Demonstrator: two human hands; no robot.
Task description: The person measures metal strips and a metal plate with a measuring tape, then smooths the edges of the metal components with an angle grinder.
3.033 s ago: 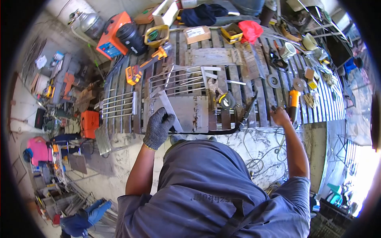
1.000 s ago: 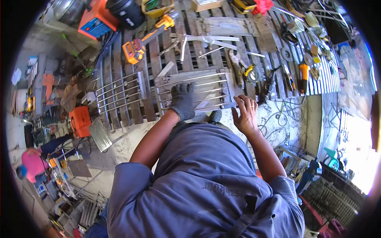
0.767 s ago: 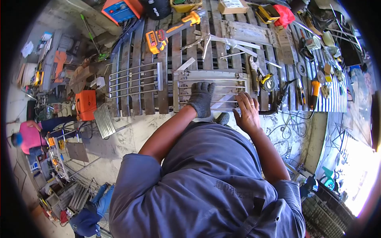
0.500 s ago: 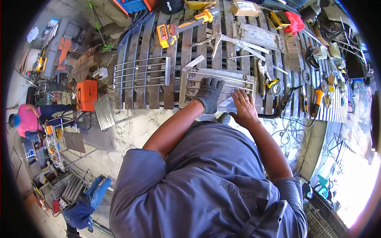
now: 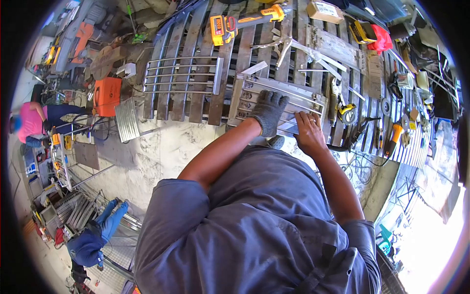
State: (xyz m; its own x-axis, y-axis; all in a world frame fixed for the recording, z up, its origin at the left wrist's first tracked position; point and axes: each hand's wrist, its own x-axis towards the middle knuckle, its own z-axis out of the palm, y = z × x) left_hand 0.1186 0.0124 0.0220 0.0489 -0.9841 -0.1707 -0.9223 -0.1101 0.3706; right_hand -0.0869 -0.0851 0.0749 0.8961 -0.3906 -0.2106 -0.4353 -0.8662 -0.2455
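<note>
Gloved in grey, my left hand (image 5: 270, 111) lies on the bars of a flat metal frame (image 5: 238, 101), its fingers spread a little. My bare right hand (image 5: 310, 131), with a ring on one finger, rests at the frame's near right edge, fingers extended. The frame sits on a slatted metal bench (image 5: 215, 110). Left of it lies a second barred metal grille (image 5: 183, 74). Locking pliers (image 5: 334, 100) and a yellow tape measure (image 5: 347, 114) are just right of the frame.
Farther back on the bench lie a yellow cordless tool (image 5: 224, 29), a clamp (image 5: 284, 46), a cardboard box (image 5: 325, 12) and a red cloth (image 5: 380, 39). An angle grinder (image 5: 393, 139) is at right. An orange case (image 5: 106, 97) and two people (image 5: 90, 245) are at left.
The camera view has shifted, so the bench and tools appear farther right. Both hands stay at the frame, with little change in their pose.
</note>
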